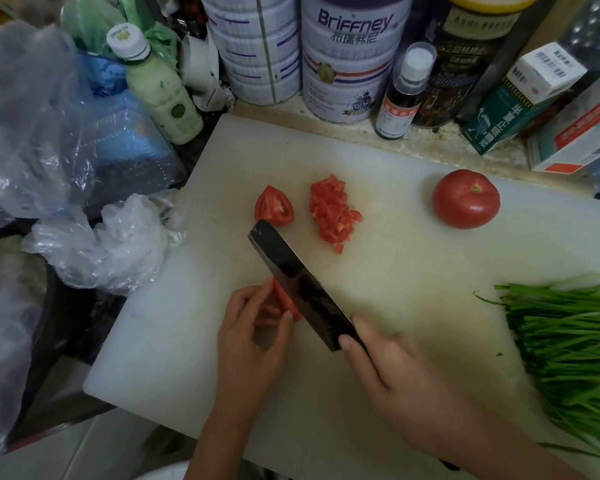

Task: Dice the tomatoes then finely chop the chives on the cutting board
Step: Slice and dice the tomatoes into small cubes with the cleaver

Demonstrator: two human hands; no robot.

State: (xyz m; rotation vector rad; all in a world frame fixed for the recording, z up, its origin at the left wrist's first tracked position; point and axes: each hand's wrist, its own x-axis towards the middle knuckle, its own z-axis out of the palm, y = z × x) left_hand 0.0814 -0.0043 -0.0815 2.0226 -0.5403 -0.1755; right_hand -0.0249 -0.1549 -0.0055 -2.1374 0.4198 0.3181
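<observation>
On the white cutting board my left hand holds a tomato piece with curled fingers. My right hand grips the handle of a dark cleaver, whose blade rests against that piece. A tomato wedge lies beyond the blade tip. Beside it sits a pile of diced tomato. A whole tomato stands at the back right of the board. A bunch of green chives lies along the board's right edge.
Tins, a dark bottle, a jar and cartons line the counter behind the board. A pale green bottle and crumpled plastic bags crowd the left side.
</observation>
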